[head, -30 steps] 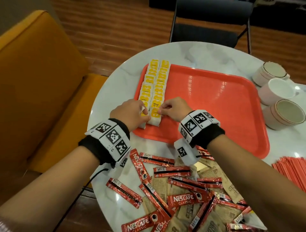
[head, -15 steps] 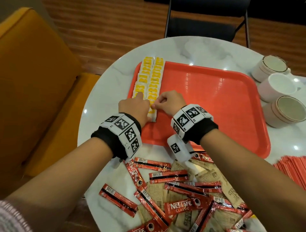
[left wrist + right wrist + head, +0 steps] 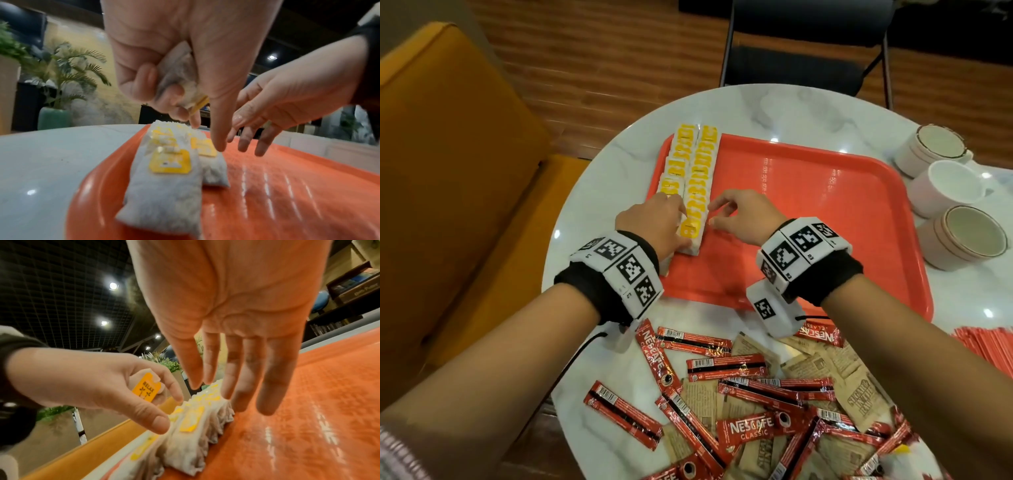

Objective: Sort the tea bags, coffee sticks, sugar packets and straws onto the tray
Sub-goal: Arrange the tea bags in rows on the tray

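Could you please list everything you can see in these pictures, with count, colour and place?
tray: one, orange-red, middle of the table.
table: one, round, white marble look.
tea bags: two rows, white with yellow tags, along the tray's left edge.
held tea bag: one, white, in the left hand's grip.
coffee sticks: many, red, loose pile on the table's near side.
sugar packets: several, brown, mixed into that pile.
straws: a bundle, red, table's right edge.
cups: three, white, right of the tray.
armchair: one, yellow, left.
chair: one, black, beyond the table.
left hand: on the left row.
right hand: empty, fingers relaxed, beside the right row.
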